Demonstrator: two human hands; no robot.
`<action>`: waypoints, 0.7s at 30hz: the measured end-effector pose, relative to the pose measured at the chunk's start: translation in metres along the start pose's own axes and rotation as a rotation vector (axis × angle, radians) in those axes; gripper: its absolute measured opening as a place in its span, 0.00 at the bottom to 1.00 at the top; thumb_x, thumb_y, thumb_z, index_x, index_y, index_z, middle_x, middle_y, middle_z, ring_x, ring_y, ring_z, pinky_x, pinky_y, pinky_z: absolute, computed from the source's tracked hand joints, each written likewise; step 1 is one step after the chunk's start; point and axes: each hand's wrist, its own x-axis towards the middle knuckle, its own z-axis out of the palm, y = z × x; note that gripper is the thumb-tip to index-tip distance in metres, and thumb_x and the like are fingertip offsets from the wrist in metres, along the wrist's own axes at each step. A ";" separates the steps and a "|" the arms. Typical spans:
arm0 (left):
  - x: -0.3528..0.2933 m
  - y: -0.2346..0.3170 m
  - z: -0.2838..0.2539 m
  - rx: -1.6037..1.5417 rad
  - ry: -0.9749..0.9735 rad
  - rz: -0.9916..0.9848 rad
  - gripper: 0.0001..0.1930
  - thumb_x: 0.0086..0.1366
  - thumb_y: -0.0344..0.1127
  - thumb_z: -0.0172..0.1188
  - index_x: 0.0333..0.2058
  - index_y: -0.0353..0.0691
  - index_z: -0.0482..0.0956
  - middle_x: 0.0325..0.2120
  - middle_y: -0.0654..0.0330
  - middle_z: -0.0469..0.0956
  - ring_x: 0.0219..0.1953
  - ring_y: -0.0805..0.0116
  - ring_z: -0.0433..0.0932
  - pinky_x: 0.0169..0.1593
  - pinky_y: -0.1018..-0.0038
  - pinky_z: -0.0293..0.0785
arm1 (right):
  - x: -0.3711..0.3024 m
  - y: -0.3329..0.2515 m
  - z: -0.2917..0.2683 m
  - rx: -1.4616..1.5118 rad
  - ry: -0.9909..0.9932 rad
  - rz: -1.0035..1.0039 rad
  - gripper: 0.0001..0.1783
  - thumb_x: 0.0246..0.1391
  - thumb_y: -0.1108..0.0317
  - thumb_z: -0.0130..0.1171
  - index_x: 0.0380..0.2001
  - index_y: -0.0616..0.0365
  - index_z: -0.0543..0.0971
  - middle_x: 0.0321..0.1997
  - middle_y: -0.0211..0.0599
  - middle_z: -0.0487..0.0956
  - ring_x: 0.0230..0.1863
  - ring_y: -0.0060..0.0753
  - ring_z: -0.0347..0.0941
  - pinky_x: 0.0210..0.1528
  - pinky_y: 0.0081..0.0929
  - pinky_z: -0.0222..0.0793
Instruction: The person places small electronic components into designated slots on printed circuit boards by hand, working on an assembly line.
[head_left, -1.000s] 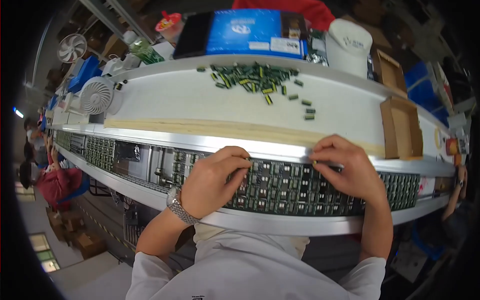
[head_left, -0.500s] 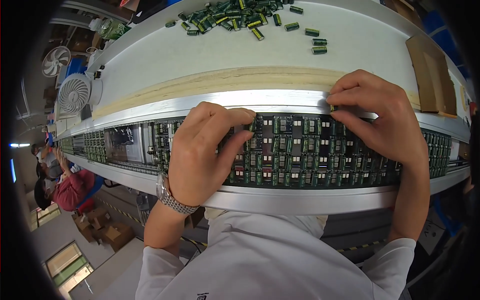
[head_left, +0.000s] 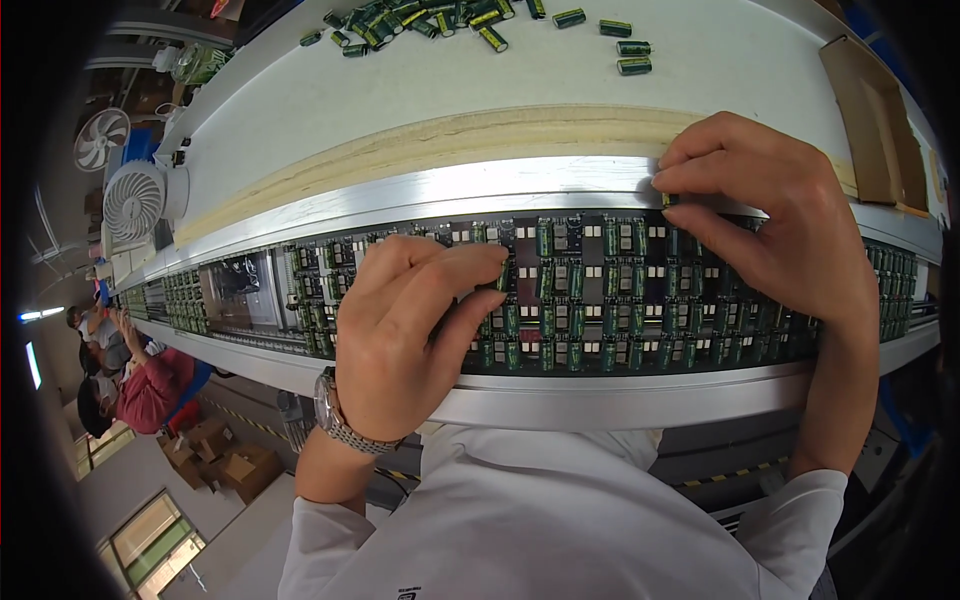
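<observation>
Left hand (head_left: 392, 325) and right hand (head_left: 778, 200) each pinch a green cylinder (head_left: 669, 201); dark print (head_left: 407, 594) marks the white shirt (head_left: 560, 520)

From my distant seat I see a white bench top (head_left: 500, 85) beyond the left fingers (head_left: 465, 268) and the right fingers (head_left: 700, 176). Directly on it lies a heap of green cylinders (head_left: 425, 27), farthest ahead; some loose cylinders (head_left: 634, 67) lie nearer to the right fingers. To the right of these stands an open cardboard box (head_left: 880, 125). Below the fingers, a metal-edged line (head_left: 560, 401) carries circuit boards (head_left: 575, 300).
</observation>
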 end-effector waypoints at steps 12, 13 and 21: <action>-0.002 -0.001 0.001 -0.013 0.012 -0.027 0.14 0.55 0.21 0.73 0.42 0.38 0.88 0.39 0.64 0.87 0.37 0.67 0.76 0.43 0.73 0.73 | 0.001 0.003 0.002 -0.020 0.008 -0.061 0.12 0.48 0.84 0.71 0.38 0.63 0.88 0.43 0.37 0.84 0.34 0.30 0.76 0.35 0.23 0.72; -0.002 0.000 0.001 -0.007 0.010 -0.030 0.14 0.55 0.21 0.73 0.42 0.38 0.88 0.40 0.64 0.87 0.38 0.66 0.76 0.44 0.73 0.72 | 0.001 0.003 0.003 -0.015 0.014 -0.073 0.12 0.49 0.84 0.71 0.38 0.63 0.87 0.43 0.37 0.84 0.34 0.30 0.76 0.35 0.23 0.72; -0.004 0.005 0.005 0.094 0.004 0.055 0.12 0.56 0.23 0.72 0.40 0.39 0.88 0.44 0.64 0.89 0.39 0.65 0.76 0.49 0.71 0.69 | 0.000 0.002 0.004 -0.013 0.018 -0.091 0.12 0.49 0.84 0.70 0.38 0.63 0.87 0.44 0.36 0.84 0.34 0.30 0.76 0.35 0.23 0.72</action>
